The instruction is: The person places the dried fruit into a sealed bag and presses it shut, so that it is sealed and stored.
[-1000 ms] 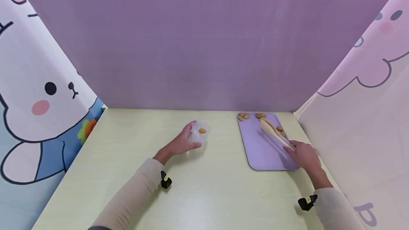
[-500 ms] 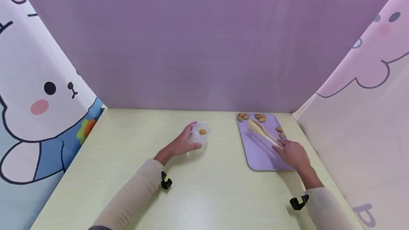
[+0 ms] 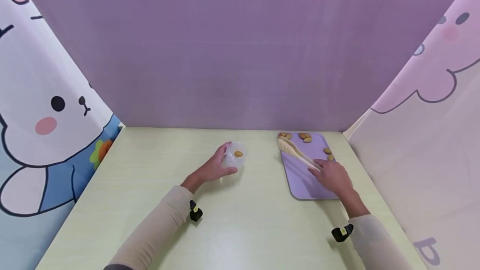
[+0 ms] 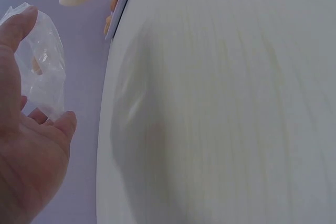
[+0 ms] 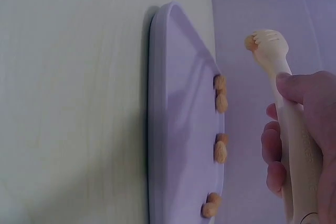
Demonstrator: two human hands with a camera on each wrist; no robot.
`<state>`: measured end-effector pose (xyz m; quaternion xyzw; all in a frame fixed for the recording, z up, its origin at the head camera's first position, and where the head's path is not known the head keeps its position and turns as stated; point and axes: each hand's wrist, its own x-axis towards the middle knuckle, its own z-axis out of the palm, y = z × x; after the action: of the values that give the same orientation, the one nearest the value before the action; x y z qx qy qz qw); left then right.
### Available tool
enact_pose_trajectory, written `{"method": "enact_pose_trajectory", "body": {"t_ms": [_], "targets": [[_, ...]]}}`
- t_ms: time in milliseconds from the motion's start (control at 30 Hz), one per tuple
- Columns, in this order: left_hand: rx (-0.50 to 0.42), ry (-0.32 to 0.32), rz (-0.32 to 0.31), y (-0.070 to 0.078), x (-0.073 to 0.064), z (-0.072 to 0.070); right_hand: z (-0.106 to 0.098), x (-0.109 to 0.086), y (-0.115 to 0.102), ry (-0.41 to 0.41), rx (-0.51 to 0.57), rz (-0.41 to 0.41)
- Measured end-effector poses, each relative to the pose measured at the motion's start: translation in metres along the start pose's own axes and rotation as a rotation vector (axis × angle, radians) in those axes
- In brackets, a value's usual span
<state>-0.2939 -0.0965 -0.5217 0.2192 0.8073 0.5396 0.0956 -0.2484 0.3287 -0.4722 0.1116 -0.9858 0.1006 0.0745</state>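
My left hand (image 3: 213, 166) holds a clear plastic bag (image 3: 229, 161) by its sides, its mouth spread open, with a brown nut (image 3: 238, 153) showing inside. In the left wrist view, the thumb and fingers curl round the bag (image 4: 50, 51). My right hand (image 3: 333, 176) grips cream-coloured tongs (image 3: 296, 152), whose slotted head is above the far left part of the purple tray (image 3: 300, 182). At the tip of the tongs in the right wrist view, a nut (image 5: 250, 43) sits between the tong ends. Other brown nuts (image 3: 304, 137) lie in small groups along the tray's edges.
The tray stands on the right side of a pale wood-look table (image 3: 240, 228). A purple wall (image 3: 240, 53) rises behind it. Printed cloth panels (image 3: 423, 145) flank both sides, the right one close to my right forearm.
My right hand has moved left across the tray, carrying the tongs from the right side toward the far left corner. My left hand and the bag have stayed nearly still.
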Motion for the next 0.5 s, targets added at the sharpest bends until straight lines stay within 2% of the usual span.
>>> {"method": "enact_pose_trajectory", "body": {"t_ms": [500], "targets": [[-0.002, -0.016, 0.0, 0.0, 0.004, 0.005, 0.001, 0.014, -0.033, 0.033, 0.035, -0.122]]}}
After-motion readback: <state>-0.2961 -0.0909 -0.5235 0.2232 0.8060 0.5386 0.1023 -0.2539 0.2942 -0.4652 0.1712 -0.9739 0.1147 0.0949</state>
